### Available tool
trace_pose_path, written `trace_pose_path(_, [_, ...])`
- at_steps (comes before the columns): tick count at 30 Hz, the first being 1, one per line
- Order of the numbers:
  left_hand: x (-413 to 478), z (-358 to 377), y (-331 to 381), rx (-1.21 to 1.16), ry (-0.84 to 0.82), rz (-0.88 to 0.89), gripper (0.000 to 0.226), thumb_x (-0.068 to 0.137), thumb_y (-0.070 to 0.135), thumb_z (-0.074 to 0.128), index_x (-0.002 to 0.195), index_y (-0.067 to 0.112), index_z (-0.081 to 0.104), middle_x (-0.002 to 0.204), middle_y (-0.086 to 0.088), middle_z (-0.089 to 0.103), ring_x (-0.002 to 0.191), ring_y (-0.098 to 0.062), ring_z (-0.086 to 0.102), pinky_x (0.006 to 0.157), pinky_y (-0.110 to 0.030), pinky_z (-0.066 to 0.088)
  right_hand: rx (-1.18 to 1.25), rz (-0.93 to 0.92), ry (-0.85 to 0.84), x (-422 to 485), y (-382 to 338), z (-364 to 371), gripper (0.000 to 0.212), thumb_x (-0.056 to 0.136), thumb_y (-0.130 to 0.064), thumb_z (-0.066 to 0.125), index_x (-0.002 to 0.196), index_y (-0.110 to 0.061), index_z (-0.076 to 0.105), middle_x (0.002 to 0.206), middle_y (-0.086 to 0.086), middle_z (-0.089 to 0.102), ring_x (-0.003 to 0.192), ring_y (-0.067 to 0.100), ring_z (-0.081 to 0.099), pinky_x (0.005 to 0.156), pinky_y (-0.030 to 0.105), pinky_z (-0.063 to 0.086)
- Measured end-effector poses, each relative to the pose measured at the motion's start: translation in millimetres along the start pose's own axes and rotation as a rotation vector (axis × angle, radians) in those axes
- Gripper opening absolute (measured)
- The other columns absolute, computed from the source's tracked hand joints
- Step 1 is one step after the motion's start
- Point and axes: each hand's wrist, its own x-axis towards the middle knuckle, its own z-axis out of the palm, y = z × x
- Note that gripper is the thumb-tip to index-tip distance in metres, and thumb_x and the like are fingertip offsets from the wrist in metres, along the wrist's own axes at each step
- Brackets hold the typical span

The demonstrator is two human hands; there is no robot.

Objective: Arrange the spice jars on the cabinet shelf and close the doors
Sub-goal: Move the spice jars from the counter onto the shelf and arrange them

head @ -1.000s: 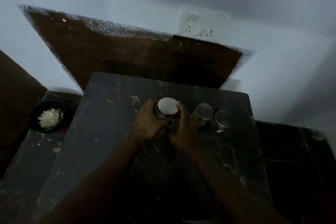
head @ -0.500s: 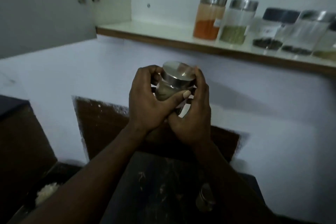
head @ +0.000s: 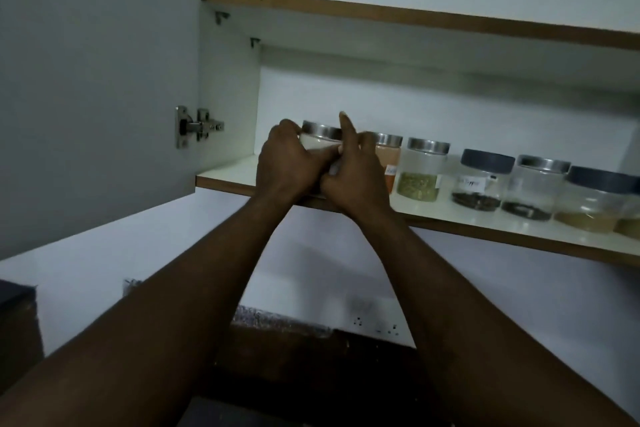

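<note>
Jar [head: 320,139] is reaching the shelf [head: 225,174].
Carried up a moment ago, it is now sitting between left hand [head: 287,166] and right hand [head: 356,180], fingers [head: 286,126] curling round it (one pointing up); other jars [head: 420,172] are standing right of them, door [head: 97,80] hanging open.

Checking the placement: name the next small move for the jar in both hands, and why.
Probably set the white-filled jar down and let go. The left hand and right hand grip it at the left end of the shelf, close beside the orange jar; its base is hidden, so whether it rests there is unclear.
</note>
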Motion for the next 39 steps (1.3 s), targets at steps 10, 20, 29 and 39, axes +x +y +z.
trace_pose_path(10, [25.7,50.8,-21.1,0.164,-0.207,-0.176,0.091,0.075,0.066,0.071,0.138,0.008,0.04,0.127,-0.017,0.058,0.113,-0.036,0.061,0.084,-0.039,0.046,-0.135,0.147,0.099,15.9,25.1,34.3,0.085,0.082,-0.01,0.071,0.156,-0.015,0.03,0.121,0.014,0.064,0.108,0.032,0.066,0.079,0.032,0.046])
trace_pose_path(20, [-13.9,25.9,-2.4,0.088,-0.117,-0.133,0.09,0.07,0.062,0.079,0.132,0.006,0.044,0.129,-0.015,0.053,0.115,-0.034,0.058,0.09,-0.042,0.052,-0.033,0.125,0.065,-8.4,12.1,15.6,0.07,0.082,-0.005,0.067,0.146,-0.014,0.04,0.113,0.012,0.068,0.101,0.029,0.067,0.078,0.035,0.055])
trace_pose_path(29, [-181.1,25.2,-4.2,-0.158,-0.114,0.231,0.027,0.083,0.037,0.072,0.094,0.025,0.051,0.082,0.01,0.052,0.075,-0.012,0.053,0.063,-0.025,0.042,0.153,-0.04,0.213,-176.9,58.8,-11.5,0.041,0.087,-0.019,0.07,0.126,-0.023,0.059,0.103,-0.011,0.066,0.088,0.004,0.065,0.07,0.022,0.055])
trace_pose_path(39, [-432.0,114.8,-90.4,0.034,-0.973,-0.137,0.037,0.089,0.041,0.072,0.111,0.012,0.066,0.11,-0.009,0.067,0.101,-0.029,0.065,0.082,-0.037,0.049,-0.157,0.532,-0.529,-434.9,195.1,-13.6,0.055,0.084,-0.041,0.062,0.134,-0.018,0.058,0.135,0.007,0.058,0.124,0.027,0.054,0.106,0.041,0.045])
